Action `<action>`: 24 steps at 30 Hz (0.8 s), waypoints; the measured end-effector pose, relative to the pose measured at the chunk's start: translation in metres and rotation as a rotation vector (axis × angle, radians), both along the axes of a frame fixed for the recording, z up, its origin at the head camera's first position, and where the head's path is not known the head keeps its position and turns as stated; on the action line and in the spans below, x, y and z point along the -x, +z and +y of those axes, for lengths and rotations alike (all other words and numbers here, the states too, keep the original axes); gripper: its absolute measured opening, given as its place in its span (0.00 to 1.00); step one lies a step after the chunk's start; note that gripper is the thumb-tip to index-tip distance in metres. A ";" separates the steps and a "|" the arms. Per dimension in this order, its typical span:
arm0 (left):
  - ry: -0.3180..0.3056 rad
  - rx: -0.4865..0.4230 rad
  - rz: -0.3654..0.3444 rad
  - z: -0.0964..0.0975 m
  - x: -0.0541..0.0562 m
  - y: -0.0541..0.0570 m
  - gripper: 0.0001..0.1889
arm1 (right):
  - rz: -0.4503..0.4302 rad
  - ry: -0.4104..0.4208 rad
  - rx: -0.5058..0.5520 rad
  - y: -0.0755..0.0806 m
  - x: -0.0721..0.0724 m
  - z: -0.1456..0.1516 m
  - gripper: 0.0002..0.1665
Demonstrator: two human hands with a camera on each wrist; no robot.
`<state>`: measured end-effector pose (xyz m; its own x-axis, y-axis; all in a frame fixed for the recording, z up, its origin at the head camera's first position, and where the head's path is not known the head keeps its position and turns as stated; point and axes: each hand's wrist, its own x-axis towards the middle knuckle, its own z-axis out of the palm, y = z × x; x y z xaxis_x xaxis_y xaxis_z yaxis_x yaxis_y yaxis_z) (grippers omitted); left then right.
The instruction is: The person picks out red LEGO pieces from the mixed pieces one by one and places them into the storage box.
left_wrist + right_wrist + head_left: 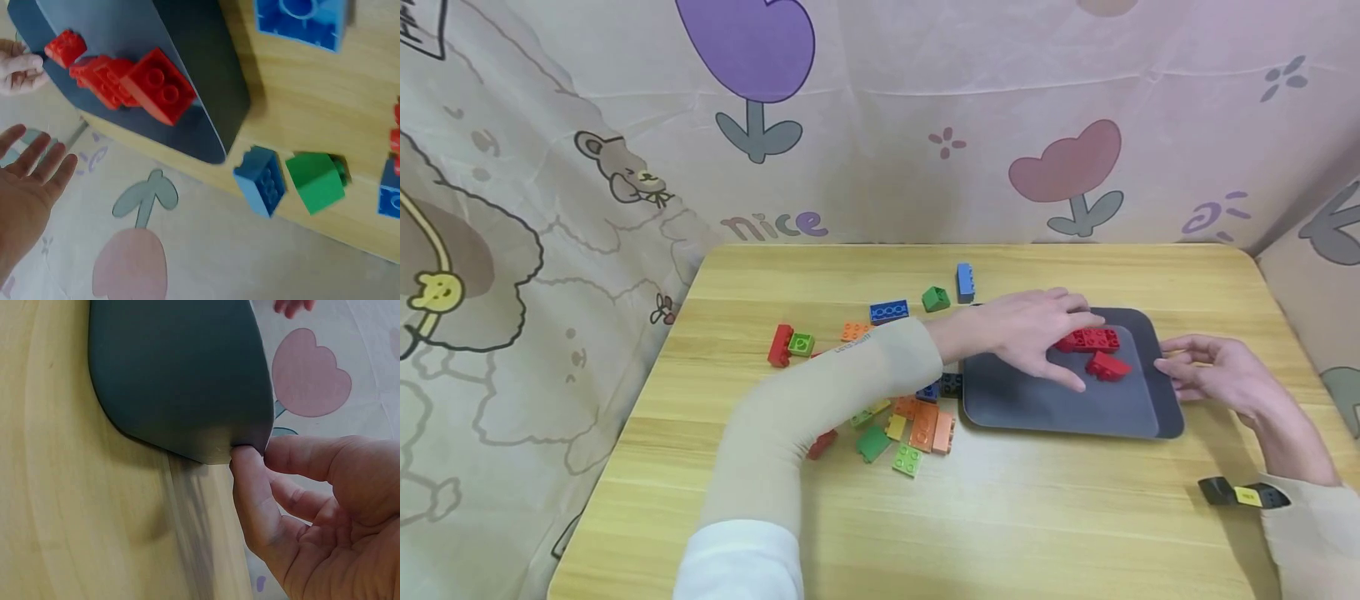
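A dark grey tray (1037,408) lies on the right half of the table, with several red toy building bricks (1093,339) grouped in its far right part. Over the tray is my left hand (1037,333), its fingers extended and thumb spread, with nothing held. In the left wrist view that hand (25,200) is apart from the red bricks (159,87). At the tray's right end, my right hand (1217,375) pinches the rim. The right wrist view shows thumb and finger of this hand (319,512) on the tray's edge (206,440).
Left of the tray lie loose bricks, among them an orange one (923,427), a green one (872,444) and a red one (780,345), some hidden under my left forearm. A blue brick (965,283) and a green brick (936,298) lie behind. A printed curtain (880,167) hangs beyond the table.
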<state>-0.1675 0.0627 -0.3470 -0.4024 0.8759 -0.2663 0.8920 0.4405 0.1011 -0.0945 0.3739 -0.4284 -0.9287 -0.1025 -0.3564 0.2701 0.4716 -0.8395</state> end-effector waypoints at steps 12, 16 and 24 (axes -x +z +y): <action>0.096 -0.031 -0.040 -0.050 0.010 0.000 0.61 | -0.022 0.004 -0.023 0.003 0.000 0.000 0.12; 0.128 -0.052 -0.038 -0.069 0.014 0.002 0.62 | -0.020 0.010 -0.041 0.004 0.000 -0.001 0.17; 0.177 -0.067 0.004 -0.106 0.016 0.005 0.63 | -0.018 0.013 -0.053 0.003 0.000 -0.001 0.20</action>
<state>-0.1832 -0.0432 -0.3417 -0.5530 0.8068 -0.2082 0.8014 0.5834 0.1319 -0.0948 0.3731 -0.4258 -0.9208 -0.0947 -0.3783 0.2787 0.5185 -0.8084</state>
